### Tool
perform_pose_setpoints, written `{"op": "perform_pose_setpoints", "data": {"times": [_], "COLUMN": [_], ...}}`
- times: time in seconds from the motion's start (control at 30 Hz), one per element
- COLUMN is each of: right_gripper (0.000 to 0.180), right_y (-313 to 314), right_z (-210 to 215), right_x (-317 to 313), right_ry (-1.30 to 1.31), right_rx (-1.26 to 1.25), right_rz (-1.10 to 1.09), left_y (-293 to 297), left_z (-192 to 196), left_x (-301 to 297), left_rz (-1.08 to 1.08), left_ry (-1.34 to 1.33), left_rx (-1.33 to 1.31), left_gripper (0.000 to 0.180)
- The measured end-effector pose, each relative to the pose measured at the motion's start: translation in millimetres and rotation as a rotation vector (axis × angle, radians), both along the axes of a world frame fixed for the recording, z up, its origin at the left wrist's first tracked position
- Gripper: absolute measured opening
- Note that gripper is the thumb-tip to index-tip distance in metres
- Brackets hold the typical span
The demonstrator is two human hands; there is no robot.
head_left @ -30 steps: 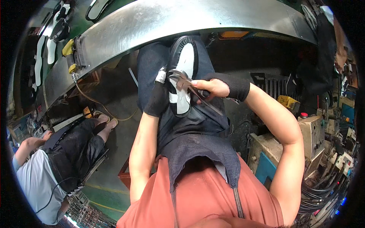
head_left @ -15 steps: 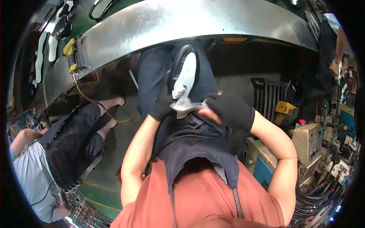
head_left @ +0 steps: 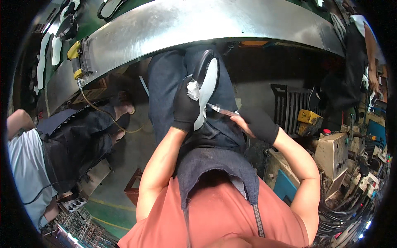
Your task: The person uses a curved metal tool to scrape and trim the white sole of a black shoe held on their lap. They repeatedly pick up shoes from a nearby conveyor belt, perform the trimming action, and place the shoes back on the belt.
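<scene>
Your black-gloved left hand [head_left: 185, 108] was clamped round the black-and-white shoe [head_left: 206, 89] on your lap, your sleeved right hand [head_left: 248, 122] closed on metal scissors [head_left: 221, 110] at its sole edge (trimming apparently unfinished).

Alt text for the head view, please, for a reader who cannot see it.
A seated person's gloved left hand holds a white-soled shoe and a wad of white cloth on the lap, while the right hand points scissors at the sole. A curved metal table edge arcs above; another person sits at left.
</scene>
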State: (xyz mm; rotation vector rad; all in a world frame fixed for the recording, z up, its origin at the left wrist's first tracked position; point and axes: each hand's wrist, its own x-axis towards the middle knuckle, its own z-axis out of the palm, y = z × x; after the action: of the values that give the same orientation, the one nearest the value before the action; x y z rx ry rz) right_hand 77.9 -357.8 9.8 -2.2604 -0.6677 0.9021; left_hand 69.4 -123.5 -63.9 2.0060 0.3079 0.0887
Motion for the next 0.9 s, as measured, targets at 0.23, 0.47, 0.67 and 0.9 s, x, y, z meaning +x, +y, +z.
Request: {"op": "perform_pose_setpoints", "data": {"times": [0.23,0.47,0.67,0.9], "right_gripper": [0.036,0.052,0.064,0.066], "right_y": [49.7,18.5,66.2,55.1], "right_z": [42.8,-47.3,-64.2,-142.8], "right_x": [20.9,-20.7,-60.4,-16.9], "right_ry": [-0.487,0.265,0.354,0.712], "right_rx": [0.285,0.285,0.433,0.298], "right_rz": [0.171,-0.641,-1.119,-1.114], "left_y": [17.4,42.6,34.5,-12.8], "left_z": [18.9,20.7,12.5,125.9], "left_x": [-4.6,-9.7,16.3,305.5], "left_rz": [-0.226,-0.317,-0.002,-0.493], "left_ry": [-0.076,-0.099,0.154,0.185], "left_rx": [-0.034,-0.230,-0.845,-0.968], "left_gripper": [0.060,0.085,0.051,0.049]}}
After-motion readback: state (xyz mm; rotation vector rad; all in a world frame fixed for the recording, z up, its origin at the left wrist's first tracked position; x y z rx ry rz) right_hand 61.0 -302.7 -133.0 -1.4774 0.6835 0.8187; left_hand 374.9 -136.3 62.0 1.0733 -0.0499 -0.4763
